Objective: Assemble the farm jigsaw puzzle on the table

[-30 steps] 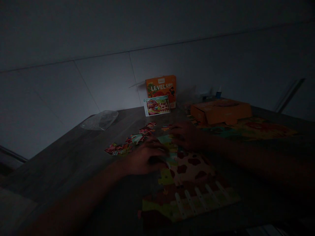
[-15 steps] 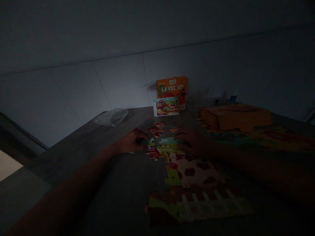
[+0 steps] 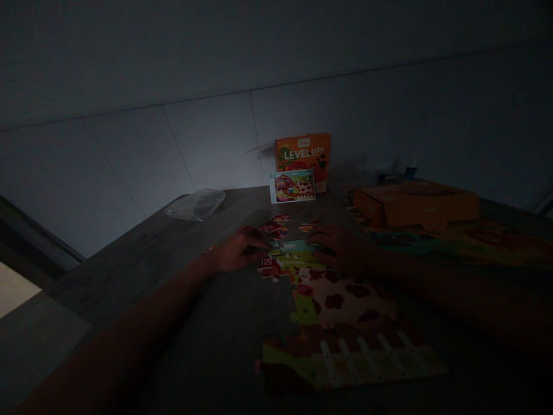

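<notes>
The scene is very dark. A partly joined farm puzzle (image 3: pixel 341 323) with a spotted cow and a white fence lies on the grey table (image 3: pixel 173 288). My left hand (image 3: pixel 235 251) rests palm down at the puzzle's upper left edge, its fingers pressing on pieces near a red barn piece (image 3: pixel 268 265). My right hand (image 3: pixel 339 248) lies flat on the puzzle's top edge. A few loose pieces (image 3: pixel 279 225) sit just beyond my hands.
An orange LEVEL UP box (image 3: pixel 302 155) stands against the wall with a picture card (image 3: pixel 292 185) leaning in front. A crumpled clear bag (image 3: pixel 196 204) lies at the left. An orange box lid (image 3: pixel 417 203) rests on another puzzle (image 3: pixel 466 239) at the right.
My left hand has moved from the puzzle's left side up to its top left corner, where pieces now sit joined. The view has panned left.
</notes>
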A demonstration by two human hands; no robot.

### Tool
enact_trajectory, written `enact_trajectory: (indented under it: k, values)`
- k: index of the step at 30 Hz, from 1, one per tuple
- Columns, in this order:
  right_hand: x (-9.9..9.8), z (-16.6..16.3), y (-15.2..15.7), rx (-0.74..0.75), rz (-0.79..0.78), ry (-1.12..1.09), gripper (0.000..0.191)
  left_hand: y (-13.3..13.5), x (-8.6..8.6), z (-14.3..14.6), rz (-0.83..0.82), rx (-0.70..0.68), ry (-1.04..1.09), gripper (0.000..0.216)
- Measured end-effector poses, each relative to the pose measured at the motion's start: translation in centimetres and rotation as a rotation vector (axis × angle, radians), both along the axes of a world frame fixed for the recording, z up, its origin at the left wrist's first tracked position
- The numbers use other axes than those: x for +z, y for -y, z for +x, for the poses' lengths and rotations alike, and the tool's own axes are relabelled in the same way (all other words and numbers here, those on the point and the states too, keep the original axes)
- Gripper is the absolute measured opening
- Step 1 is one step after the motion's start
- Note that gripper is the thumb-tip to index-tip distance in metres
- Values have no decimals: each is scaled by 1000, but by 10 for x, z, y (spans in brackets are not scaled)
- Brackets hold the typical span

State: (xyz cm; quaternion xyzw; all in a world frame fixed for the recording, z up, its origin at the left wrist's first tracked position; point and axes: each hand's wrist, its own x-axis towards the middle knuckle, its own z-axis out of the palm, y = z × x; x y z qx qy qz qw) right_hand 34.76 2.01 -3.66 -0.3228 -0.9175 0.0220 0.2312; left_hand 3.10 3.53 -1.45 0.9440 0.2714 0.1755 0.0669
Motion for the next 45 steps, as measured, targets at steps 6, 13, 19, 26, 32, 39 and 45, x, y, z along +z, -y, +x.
enact_trajectory:
  k: [6, 13, 19, 26, 32, 39, 45]
  values:
    - [-1, 0, -1, 10, -5, -6, 32, 0, -5, 3, -9, -8, 27, 23]
    - [1, -1, 0, -18, 11, 29, 34, 6, 12, -1, 3, -3, -104, 31]
    - [-1, 0, -1, -4, 6, 17, 33, 4, 18, -7, 3, -9, -120, 27]
    - [0, -1, -1, -8, 1, 38, 33, 4, 15, -3, 32, -98, -113, 24]
    - [2, -2, 1, -19, -25, 44, 35, 3, 13, -2, 63, -166, -79, 25]
    - [0, 0, -1, -9, -2, 35, 33, 3, 10, -2, 29, -150, -86, 30]
    - [-6, 1, -5, 15, 40, 15, 32, 1, 11, -1, 63, -192, -86, 29]
